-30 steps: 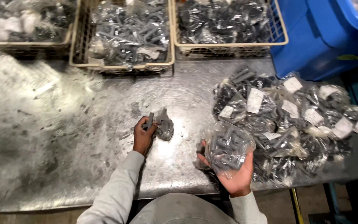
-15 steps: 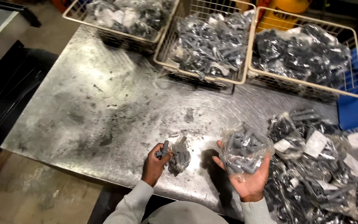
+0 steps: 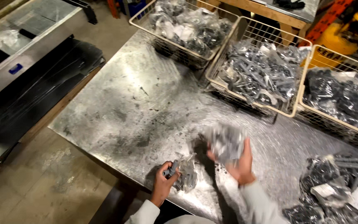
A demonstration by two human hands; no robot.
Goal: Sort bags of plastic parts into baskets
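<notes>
Three cream wire baskets (image 3: 296, 108) line the far edge of the scuffed steel worktop (image 3: 146, 112), each heaped with clear crinkly bags of dark grey parts. My left hand (image 3: 164, 182) has its fingers clenched on a small bag of grey pieces (image 3: 185, 176) resting at the near edge. My right hand (image 3: 240, 164) grips a fuller, blurred bag (image 3: 226, 143) raised above the worktop. More bagged parts (image 3: 332, 191) pile up at right.

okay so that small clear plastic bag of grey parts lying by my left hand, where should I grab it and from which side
Pinch the small clear plastic bag at its loose, crinkled upper end, coming from above. The left hand already covers its near-left edge, and the bag lies flat on the scuffed metal table, so nothing gets underneath.
</notes>
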